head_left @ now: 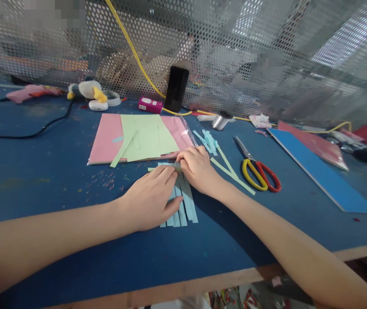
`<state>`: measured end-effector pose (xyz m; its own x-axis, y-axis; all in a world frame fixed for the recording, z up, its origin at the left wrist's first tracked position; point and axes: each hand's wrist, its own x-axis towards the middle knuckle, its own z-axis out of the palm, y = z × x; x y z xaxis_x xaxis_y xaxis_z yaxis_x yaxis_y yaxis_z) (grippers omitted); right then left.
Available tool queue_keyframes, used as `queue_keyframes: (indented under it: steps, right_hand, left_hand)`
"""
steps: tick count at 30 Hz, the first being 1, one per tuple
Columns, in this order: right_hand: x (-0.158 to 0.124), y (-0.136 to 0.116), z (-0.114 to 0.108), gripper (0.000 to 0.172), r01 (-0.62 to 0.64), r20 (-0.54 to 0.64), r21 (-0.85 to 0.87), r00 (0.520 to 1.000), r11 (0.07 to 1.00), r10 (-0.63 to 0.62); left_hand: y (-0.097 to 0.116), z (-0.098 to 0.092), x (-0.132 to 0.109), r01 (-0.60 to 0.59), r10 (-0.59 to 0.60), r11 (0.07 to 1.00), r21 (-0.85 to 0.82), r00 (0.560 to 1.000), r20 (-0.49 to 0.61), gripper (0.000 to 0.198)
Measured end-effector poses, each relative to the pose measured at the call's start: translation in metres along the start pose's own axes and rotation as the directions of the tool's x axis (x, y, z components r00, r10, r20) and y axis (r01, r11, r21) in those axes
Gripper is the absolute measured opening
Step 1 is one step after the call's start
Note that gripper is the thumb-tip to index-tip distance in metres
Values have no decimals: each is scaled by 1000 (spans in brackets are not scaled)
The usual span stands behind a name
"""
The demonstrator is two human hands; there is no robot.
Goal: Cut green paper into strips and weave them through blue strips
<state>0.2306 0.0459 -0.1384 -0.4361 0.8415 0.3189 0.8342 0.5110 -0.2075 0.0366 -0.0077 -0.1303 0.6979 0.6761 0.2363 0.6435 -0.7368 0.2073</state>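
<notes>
Several light-blue paper strips point(187, 201) lie side by side on the blue tabletop, running toward me. A pale green paper strip point(150, 169) crosses near their far end, mostly hidden by my hands. My left hand point(151, 195) rests flat over the blue strips, fingers stretched out and thumb apart. At the far end, my right hand point(198, 168) has its fingers curled and pressed together on the crossing strip, their tips partly hidden. Just beyond lie green paper sheets point(146, 139) on a pink paper pack point(107, 137).
Scissors point(257, 169) with yellow and red handles lie to the right, near loose green strips point(231, 174) and blue scraps point(209, 141). A blue board point(321, 171) is further right. At the back stand a wire spool point(221, 120), a phone point(177, 89) and a magenta power strip point(150, 105).
</notes>
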Motion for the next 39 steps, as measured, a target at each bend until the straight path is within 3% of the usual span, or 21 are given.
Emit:
queue_keyframes:
  steps: [13,39]
  right_hand:
    - [-2,0,6,26,17,-21,-71,1000,997,-18]
    - [-3,-3,4,27,-1,-28,-18,1000,1000,0]
  left_hand:
    - [-1,0,-1,5,-5,1000,-7,1000,8,45]
    - [-2,-1,0,4,-4,1000,-14,1000,1,46]
